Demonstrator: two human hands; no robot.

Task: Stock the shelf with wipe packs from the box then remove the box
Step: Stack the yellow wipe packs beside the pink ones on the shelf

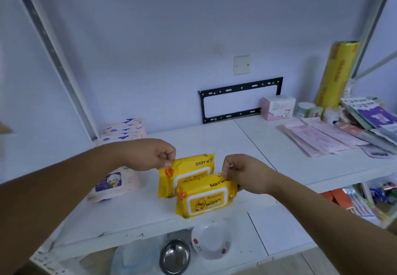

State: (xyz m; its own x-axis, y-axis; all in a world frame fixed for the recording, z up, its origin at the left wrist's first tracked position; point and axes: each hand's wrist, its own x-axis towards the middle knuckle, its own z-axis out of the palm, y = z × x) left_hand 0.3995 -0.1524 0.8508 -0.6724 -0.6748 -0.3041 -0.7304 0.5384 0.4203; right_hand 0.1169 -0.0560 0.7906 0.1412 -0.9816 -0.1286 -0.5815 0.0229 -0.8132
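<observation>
On a white shelf (236, 141) against a pale wall, a stack of pink wipe packs (124, 129) sits at far left near the back, with a single pink wipe pack (111, 184) lying in front of it, partly behind the person's left forearm. The left hand (148, 154), fingers curled and drawn together, pinches the upper left corner of the rear yellow wipe pack (189, 173), which stands on its long edge mid-shelf. Just in front of it, near the shelf's front edge and overlapping its lower right part, the front yellow wipe pack (206, 197) also stands on edge, its label facing the camera. The right hand (247, 172), fingers curled, grips that pack's upper right corner. Below the shelf's front edge a steel bowl (175, 257) and a white bowl (212, 240) show side by side. Further right, a black bracket (240, 100) is fixed to the wall; beside it on the shelf stand a pink box (278, 108) and an upright yellow film roll (337, 72), with pink papers (318, 139) spread flat in front of them.
</observation>
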